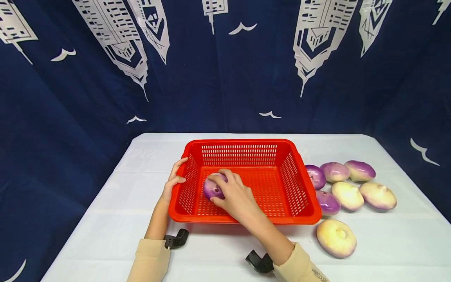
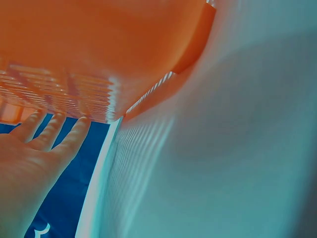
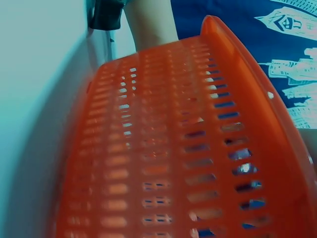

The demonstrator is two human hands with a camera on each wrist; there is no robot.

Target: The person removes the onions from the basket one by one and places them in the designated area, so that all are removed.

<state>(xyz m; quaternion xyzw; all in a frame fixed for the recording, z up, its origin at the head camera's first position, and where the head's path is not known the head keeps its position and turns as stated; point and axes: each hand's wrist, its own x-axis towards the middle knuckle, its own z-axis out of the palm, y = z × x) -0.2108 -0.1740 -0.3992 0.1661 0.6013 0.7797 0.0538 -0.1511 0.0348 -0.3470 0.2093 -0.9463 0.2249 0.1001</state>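
A red slotted plastic basket [image 1: 299,213] stands in the middle of the white table. Inside it, near the left wall, my right hand [image 1: 230,192] curls over a purple-and-white turnip [image 1: 212,188] and grips it. My left hand [image 1: 175,175] rests with straight fingers against the basket's left rim. In the left wrist view my left hand's fingers [image 2: 54,133] lie along the basket wall [image 2: 99,59]. The right wrist view shows only the basket's slotted wall [image 3: 163,163] and my left forearm [image 3: 148,25]; the turnip is hidden there.
Several more turnips lie on the table right of the basket: purple ones [image 1: 360,170] at the back, pale ones [image 1: 377,195] further front, and one [image 1: 336,237] near the basket's front right corner. A dark blue printed curtain [image 1: 225,66] hangs behind the table.
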